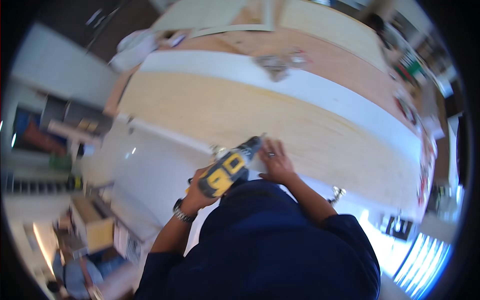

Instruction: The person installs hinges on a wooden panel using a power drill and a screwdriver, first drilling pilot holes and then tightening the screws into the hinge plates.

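My left hand is closed around the grip of a yellow and black cordless drill, whose nose points up and to the right over a pale plywood board. My right hand lies on the board's near edge just right of the drill's nose, fingers apart, a ring on one. The drill's tip is close to those fingertips; whether they touch is unclear. Silver metal fittings sit along the board's near edge, one partly hidden behind the drill. A white strip runs behind the plywood.
A crumpled bag lies on the back of the workbench. Red items are at right. A person is at lower left among boxes; another person is at upper right.
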`<state>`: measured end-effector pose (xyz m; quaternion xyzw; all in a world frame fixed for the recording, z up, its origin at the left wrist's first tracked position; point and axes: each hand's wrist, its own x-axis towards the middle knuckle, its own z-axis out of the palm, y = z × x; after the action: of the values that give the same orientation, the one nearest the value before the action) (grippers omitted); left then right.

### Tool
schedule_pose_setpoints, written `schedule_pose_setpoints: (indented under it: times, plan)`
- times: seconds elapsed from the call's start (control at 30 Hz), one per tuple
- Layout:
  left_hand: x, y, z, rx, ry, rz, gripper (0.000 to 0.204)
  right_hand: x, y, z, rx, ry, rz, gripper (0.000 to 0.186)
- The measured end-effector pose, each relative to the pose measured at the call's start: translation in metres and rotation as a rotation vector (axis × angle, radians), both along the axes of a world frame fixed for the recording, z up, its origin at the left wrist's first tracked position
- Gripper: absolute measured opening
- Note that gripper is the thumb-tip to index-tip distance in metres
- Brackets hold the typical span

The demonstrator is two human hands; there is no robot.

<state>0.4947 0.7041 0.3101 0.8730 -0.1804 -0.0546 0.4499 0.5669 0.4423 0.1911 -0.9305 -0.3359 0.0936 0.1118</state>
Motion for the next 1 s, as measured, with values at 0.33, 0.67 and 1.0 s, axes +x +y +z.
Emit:
schedule_pose_setpoints:
  times: [0.33, 0.67, 1.0]
  plan:
    - [0.126, -0.048, -0.063, -0.156, 0.026, -0.167, 0.022, -0.036, -0.027, -0.009, 1.038, 0.392, -0.606, 0.033]
    - [0.194, -0.091, -0.104, -0.440, 0.005, -0.332, 0.021, -0.311, -0.013, -0.045, 0.560, 0.183, -1.903, 0.041]
    - [0.201, -0.091, -0.112, -0.322, 0.014, -0.342, 0.029, -0.502, 0.069, -0.130, 0.410, 1.271, -2.175, 0.041]
